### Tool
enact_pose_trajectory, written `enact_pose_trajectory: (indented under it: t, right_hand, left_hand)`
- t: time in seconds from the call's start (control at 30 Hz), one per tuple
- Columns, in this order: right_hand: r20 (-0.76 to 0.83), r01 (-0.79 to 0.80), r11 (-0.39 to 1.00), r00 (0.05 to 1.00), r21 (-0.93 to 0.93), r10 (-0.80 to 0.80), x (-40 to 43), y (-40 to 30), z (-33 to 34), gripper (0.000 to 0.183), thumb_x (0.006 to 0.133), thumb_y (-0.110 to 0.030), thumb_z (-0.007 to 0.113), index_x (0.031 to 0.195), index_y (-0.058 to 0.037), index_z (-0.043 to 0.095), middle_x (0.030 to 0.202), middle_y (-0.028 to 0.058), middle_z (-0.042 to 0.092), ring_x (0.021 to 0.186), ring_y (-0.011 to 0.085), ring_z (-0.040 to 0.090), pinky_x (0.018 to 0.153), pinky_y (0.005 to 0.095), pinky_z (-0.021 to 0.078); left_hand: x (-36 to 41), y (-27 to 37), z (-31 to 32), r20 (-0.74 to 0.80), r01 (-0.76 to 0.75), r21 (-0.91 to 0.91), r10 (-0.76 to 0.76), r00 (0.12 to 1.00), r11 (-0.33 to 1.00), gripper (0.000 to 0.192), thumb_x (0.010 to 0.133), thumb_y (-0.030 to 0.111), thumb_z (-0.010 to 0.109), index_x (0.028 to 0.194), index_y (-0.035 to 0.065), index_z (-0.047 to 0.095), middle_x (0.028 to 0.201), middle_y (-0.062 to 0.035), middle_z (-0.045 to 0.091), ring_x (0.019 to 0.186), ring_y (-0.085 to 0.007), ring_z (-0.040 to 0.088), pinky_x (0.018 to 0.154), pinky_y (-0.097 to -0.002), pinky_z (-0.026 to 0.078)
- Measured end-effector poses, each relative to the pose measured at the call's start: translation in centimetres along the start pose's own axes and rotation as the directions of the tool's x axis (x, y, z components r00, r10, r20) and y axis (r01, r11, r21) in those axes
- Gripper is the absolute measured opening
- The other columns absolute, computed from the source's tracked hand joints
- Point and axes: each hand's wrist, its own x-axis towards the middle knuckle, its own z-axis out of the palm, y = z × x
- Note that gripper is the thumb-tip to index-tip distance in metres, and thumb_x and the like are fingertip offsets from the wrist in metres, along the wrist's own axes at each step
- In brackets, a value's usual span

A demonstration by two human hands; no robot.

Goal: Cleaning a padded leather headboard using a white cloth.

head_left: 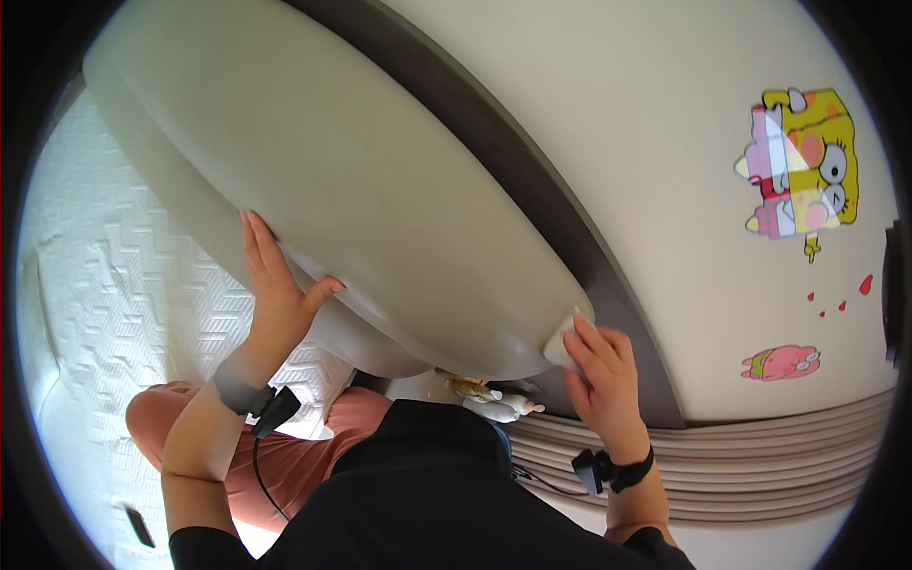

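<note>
Before me stretches a padded grey-beige bed headboard with a smooth, slightly shiny cover. My left hand rests against its lower front, on the fold beside the lower cushion, with thumb and fingers apart and nothing held. Over at the headboard's right end, my right hand grips a whitish cloth or sponge. This pad touches the rounded corner of the upholstery close to the dark outer frame. My fingers cover part of it, so its exact kind is unclear.
White quilted bedding lies at left, with a small dark flat object on it. Several bottles or tubes sit below the headboard's end. Pleated curtain hangs at right, by a wall with a yellow cartoon decal.
</note>
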Motion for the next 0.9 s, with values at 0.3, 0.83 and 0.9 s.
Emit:
enact_pose_trajectory:
  t: [0.3, 0.83, 0.9]
  right_hand:
    - [0.015, 0.155, 0.981, 0.987, 0.117, -0.158, 6.4, -1.4, -3.4, 0.052, 0.068, -0.002, 0.074, 0.119, -0.0055, 0.066, 0.134, 0.0125, 0.060, 0.108, 0.0349, 0.059, 0.091, 0.0421, 0.0504]
    - [0.276, 0.231, 0.972, 0.933, 0.032, -0.231, 6.9, -2.1, -2.5, 0.046, 0.070, 0.000, 0.072, 0.116, -0.0067, 0.066, 0.134, 0.0057, 0.061, 0.107, 0.0289, 0.059, 0.090, 0.0391, 0.0489]
    - [0.292, 0.203, 0.978, 0.933, 0.056, -0.211, 7.5, -2.1, -3.2, 0.045, 0.072, -0.001, 0.072, 0.115, -0.0064, 0.067, 0.134, 0.0058, 0.061, 0.106, 0.0297, 0.059, 0.091, 0.0396, 0.0488]
  left_hand:
    - [-0.3, 0.4, -0.6, 0.005, 0.009, 0.138, -0.010, 1.000, 0.990, 0.133, 0.067, 0.056, 0.082, 0.152, -0.0084, 0.003, 0.155, -0.0381, 0.009, 0.138, -0.0518, 0.028, 0.110, -0.0544, 0.029]
    - [0.0, 0.8, -1.0, 0.028, 0.025, 0.125, -0.028, 0.999, 0.992, 0.133, 0.065, 0.053, 0.085, 0.152, -0.0084, 0.004, 0.155, -0.0381, 0.009, 0.137, -0.0519, 0.029, 0.110, -0.0547, 0.028]
    - [-0.2, 0.5, -0.8, 0.048, 0.018, 0.109, -0.023, 0.999, 0.994, 0.133, 0.065, 0.053, 0.085, 0.152, -0.0092, 0.004, 0.154, -0.0386, 0.009, 0.136, -0.0518, 0.029, 0.110, -0.0548, 0.029]
